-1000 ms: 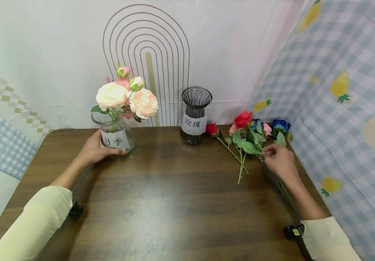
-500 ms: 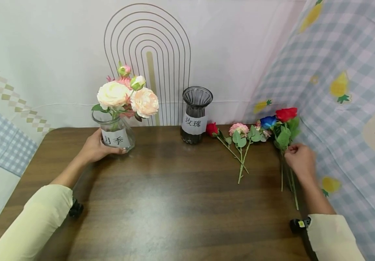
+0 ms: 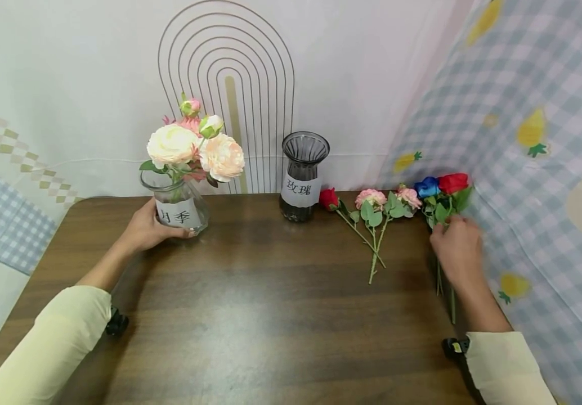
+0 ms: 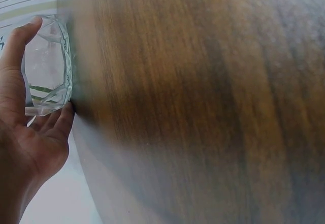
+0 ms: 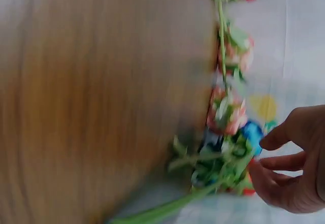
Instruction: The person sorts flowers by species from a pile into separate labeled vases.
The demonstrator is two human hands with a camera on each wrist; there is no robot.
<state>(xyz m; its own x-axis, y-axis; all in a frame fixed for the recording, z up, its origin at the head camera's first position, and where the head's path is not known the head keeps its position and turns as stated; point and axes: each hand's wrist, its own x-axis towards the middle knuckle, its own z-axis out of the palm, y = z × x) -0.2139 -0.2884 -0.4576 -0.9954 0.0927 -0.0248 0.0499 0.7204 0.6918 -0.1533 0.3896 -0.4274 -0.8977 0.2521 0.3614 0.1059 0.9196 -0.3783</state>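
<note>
My left hand (image 3: 145, 228) grips the lower part of a clear glass vase (image 3: 198, 211), thumb across its front. In the left wrist view the fingers curve round the glass base (image 4: 48, 64). Cream and peach flowers (image 3: 173, 145) with pink buds stand in this labelled vase. At the right table edge, my right hand (image 3: 458, 247) is over the stems of a red rose (image 3: 454, 183) and a blue rose (image 3: 426, 187), which lie together. The blurred right wrist view has its thumb and fingers (image 5: 277, 164) apart, with no stem visible between them.
A dark grey ribbed vase (image 3: 301, 169) with a paper label stands at the back centre. Beside it lie a red rosebud (image 3: 328, 199) and two pink flowers (image 3: 370, 199) with crossing stems. A checked cloth (image 3: 529, 225) borders the table's right side.
My right hand has carried the red rose right and laid it by the blue rose, then let go and moved slightly left. The left hand has stayed on the glass vase.
</note>
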